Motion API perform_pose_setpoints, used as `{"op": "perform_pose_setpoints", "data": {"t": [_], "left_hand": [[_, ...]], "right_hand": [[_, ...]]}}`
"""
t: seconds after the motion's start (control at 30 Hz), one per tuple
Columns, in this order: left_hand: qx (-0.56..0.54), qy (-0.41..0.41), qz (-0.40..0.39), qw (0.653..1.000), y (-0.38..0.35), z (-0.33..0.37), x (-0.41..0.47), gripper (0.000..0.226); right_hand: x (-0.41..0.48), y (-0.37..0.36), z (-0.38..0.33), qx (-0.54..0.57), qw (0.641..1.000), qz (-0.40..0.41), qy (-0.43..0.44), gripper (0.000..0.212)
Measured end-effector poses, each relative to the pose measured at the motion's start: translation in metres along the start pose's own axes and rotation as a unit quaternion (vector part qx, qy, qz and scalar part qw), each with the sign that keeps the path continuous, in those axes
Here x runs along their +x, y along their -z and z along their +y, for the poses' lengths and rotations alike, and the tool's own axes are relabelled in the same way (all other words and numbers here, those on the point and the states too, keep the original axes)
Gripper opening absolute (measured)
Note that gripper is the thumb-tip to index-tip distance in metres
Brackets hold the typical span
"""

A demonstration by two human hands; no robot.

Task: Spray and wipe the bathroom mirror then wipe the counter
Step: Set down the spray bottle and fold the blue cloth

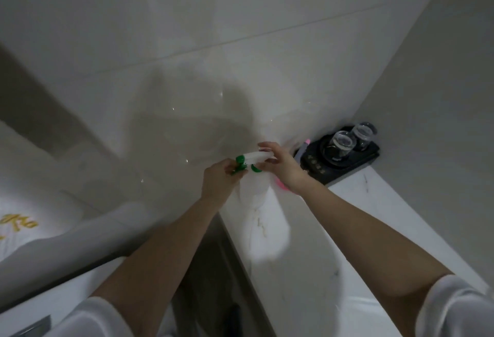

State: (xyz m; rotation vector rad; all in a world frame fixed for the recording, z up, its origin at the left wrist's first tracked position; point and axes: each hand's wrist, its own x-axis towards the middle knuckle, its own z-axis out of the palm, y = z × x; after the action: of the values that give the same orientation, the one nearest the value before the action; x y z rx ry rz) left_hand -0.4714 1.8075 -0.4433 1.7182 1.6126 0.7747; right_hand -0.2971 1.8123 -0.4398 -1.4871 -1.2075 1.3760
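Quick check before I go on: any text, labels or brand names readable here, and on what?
Nothing is legible.
Gold characters on the white cloth: too blurred to read.
Row of small gold marks on the black tray: too small to read.
No label shows on the spray bottle.

Translucent white plastic spray bottle point(254, 189), smooth; its trigger and collar are green plastic, glossy. Pale glazed wall tiles point(187, 29), very glossy, reflective, shadows showing on them. White stone-look counter point(374, 203), thin dark and gold veins, smooth with a slight sheen. Black tray point(355, 165), hard, glossy. Two glasses point(343, 143), clear glass. White cloth sleeves point(454, 310), matt. White cloth towel point(26, 230), gold stitching.
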Motion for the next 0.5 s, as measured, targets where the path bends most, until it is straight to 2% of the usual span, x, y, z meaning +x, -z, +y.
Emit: {"op": "perform_pose_setpoints", "data": {"t": [0.07,0.1,0.17,0.2,0.23,0.3,0.33,0.37,0.5], "left_hand": [[-0.009,0.003,0.008,1.0,-0.003,-0.001,0.001,0.018],[-0.019,0.011,0.007,1.0,-0.003,-0.001,0.002,0.021],[-0.051,0.08,-0.024,0.995,-0.005,-0.006,0.004,0.04],[-0.042,0.129,-0.058,0.989,-0.006,-0.011,0.004,0.052],[0.014,0.165,-0.118,0.979,-0.008,-0.016,0.002,0.062],[0.174,0.19,-0.282,0.924,-0.011,-0.018,-0.011,0.069],[0.205,0.188,-0.337,0.899,-0.015,-0.015,-0.019,0.068],[0.212,0.171,-0.368,0.889,-0.02,-0.009,-0.026,0.068],[0.215,0.03,-0.372,0.903,-0.045,0.036,-0.038,0.063]], "right_hand": [[-0.011,0.007,0.011,-0.048,0.998,0.04,-0.022,0.055],[-0.016,0.012,0.018,-0.1,0.993,0.058,-0.028,0.056],[-0.026,0.024,0.029,-0.246,0.966,0.077,-0.02,0.056],[-0.033,0.029,0.03,-0.301,0.951,0.075,-0.012,0.058],[-0.04,0.034,0.03,-0.332,0.941,0.07,-0.01,0.06],[-0.056,0.043,0.024,-0.338,0.939,0.067,-0.004,0.061],[-0.065,0.047,0.023,-0.338,0.939,0.068,0.003,0.061],[-0.075,0.053,0.023,-0.345,0.936,0.071,0.009,0.064],[-0.12,0.078,0.028,-0.438,0.895,0.077,-0.018,0.083]]}}
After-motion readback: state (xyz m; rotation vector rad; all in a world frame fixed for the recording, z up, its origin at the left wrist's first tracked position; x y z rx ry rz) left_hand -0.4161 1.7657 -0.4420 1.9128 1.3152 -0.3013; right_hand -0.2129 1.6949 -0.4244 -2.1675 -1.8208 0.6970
